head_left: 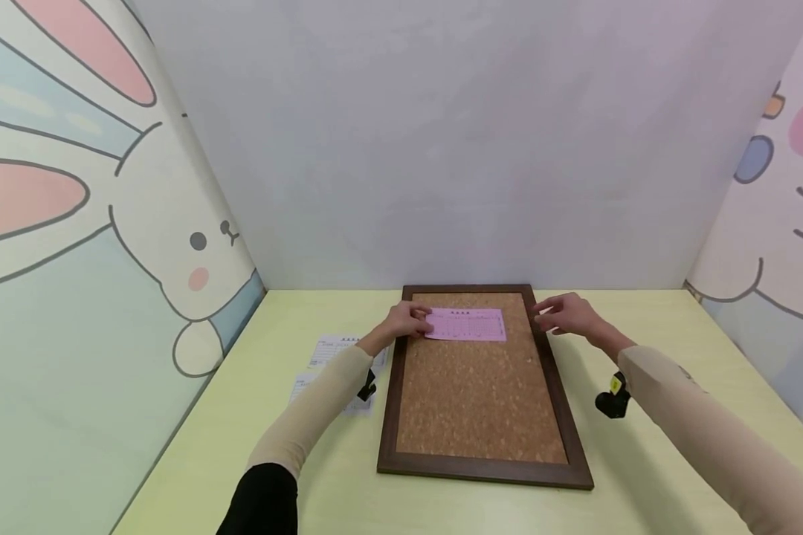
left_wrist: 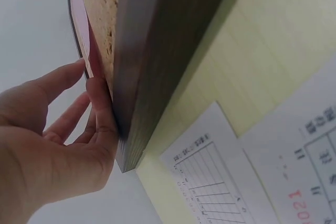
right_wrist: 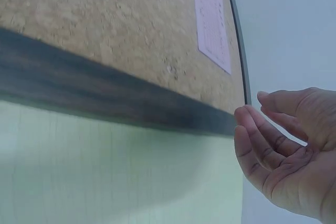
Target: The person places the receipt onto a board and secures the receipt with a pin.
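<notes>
A pink printed form (head_left: 465, 325) lies across the upper part of a cork board (head_left: 475, 401) with a dark brown wooden frame (head_left: 485, 468). At the form's left edge, my left hand (head_left: 407, 319) pinches the paper between thumb and forefinger; its other fingers rest by the frame, as the left wrist view shows. Over the right side of the frame hovers my right hand (head_left: 567, 313), fingers loosely bent and nothing held. Thumb and fingertips stand apart in the right wrist view, where the form's free right end (right_wrist: 214, 45) lies on the cork.
White printed forms (head_left: 328, 349) lie on the pale yellow table (head_left: 328, 490) left of the board, partly hidden by my left forearm. A grey wall (head_left: 468, 148) rises behind the table. Side walls with cartoon rabbits (head_left: 174, 245) stand left and right.
</notes>
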The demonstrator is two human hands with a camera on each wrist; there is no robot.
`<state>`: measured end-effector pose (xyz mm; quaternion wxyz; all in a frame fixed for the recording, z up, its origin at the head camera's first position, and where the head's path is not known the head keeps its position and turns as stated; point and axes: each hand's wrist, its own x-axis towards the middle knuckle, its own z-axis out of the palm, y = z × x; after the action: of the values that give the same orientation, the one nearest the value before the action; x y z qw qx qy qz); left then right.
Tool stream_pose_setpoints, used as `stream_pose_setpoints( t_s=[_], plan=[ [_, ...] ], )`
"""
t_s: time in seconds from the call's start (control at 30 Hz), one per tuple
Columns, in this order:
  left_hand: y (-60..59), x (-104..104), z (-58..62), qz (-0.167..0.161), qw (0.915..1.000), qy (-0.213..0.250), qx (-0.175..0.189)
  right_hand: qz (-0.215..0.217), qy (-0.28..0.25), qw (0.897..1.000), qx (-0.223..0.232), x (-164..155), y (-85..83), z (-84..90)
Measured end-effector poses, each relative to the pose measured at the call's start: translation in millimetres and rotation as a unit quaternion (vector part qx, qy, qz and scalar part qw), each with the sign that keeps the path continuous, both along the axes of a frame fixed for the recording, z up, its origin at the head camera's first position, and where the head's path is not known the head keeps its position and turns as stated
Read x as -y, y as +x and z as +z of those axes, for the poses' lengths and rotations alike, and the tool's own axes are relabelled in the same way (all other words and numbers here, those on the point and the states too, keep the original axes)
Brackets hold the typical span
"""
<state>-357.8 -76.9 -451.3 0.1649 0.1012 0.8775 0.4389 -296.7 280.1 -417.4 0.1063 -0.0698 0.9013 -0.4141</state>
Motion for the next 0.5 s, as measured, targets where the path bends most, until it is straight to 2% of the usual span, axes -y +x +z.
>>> stream_pose_setpoints(
  t_s=[0.5],
  plan=[
    [-5.5, 1.4, 0.0, -0.017, 0.9998, 0.0, 0.007, -0.009, 0.046, 0.999, -0.009, -58.6, 10.8, 13.7]
  ],
)
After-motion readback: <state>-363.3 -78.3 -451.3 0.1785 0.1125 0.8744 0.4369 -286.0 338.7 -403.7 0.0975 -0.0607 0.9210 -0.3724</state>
